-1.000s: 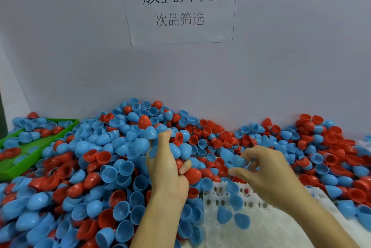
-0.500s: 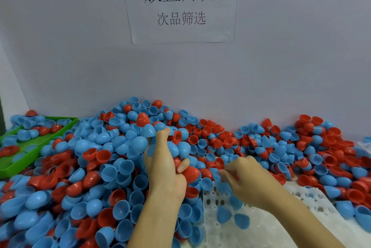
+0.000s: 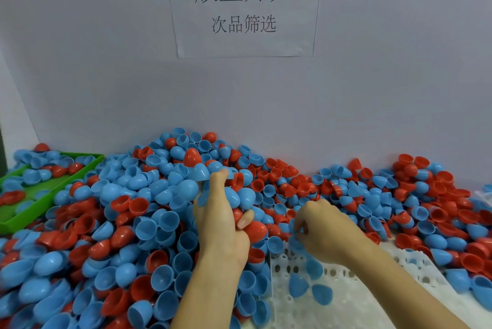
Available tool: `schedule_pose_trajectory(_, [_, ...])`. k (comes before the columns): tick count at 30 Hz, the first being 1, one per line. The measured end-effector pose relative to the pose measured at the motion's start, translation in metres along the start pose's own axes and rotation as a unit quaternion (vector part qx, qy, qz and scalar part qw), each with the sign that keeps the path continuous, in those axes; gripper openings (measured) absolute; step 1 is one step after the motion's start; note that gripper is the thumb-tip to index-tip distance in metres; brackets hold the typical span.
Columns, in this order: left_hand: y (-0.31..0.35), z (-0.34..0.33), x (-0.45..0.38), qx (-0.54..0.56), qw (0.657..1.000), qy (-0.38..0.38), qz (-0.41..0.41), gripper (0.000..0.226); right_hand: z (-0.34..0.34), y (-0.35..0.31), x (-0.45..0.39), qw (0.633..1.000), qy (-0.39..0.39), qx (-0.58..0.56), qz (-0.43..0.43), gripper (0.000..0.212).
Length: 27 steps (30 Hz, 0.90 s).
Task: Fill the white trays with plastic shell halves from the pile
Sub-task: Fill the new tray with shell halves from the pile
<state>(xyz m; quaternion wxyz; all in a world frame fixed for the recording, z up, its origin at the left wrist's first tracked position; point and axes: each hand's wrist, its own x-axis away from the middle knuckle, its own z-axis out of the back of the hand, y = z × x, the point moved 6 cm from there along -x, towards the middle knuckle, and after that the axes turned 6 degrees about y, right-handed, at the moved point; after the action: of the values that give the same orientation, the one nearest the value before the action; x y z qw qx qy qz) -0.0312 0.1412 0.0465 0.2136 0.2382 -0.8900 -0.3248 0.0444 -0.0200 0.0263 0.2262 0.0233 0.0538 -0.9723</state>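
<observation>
Head view: left hand [image 3: 222, 225] is cupped around a bunch of shells in the pile [image 3: 149, 222] while the right hand [image 3: 323, 225] pinches a blue shell [image 3: 294, 225] at the far-left corner of the tray [image 3: 346, 304], so I'd seat each one fully in its hole before letting go.

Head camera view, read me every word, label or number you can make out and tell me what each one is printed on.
"放置外壳": large top line on the white paper sign stuck to the wall.
"次品筛选": smaller second line on the same sign.
No other text shows: none can be made out on the shell halves, the white tray or the green tray.
</observation>
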Motion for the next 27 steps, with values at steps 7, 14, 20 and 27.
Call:
schedule_pose_trajectory(7, [0.001, -0.002, 0.002, -0.001, 1.000, -0.007, -0.007, 0.046, -0.017, -0.014, 0.017, 0.995, -0.073, 0.039, 0.048, 0.013])
schedule_pose_trajectory(14, [0.001, -0.003, 0.002, -0.003, 1.000, -0.013, 0.000, 0.046, -0.017, -0.013, 0.019, 0.995, -0.084, 0.025, 0.037, 0.009])
schedule_pose_trajectory(20, [0.001, -0.003, 0.001, -0.001, 1.000, -0.019, 0.002, 0.044, 0.010, 0.009, 0.035, 0.996, -0.057, -0.063, 0.037, 0.026])
schedule_pose_trajectory(27, [0.000, -0.002, 0.000, 0.004, 1.000, -0.012, 0.000, 0.034, 0.001, -0.001, 0.066, 0.989, -0.105, -0.090, 0.057, 0.014])
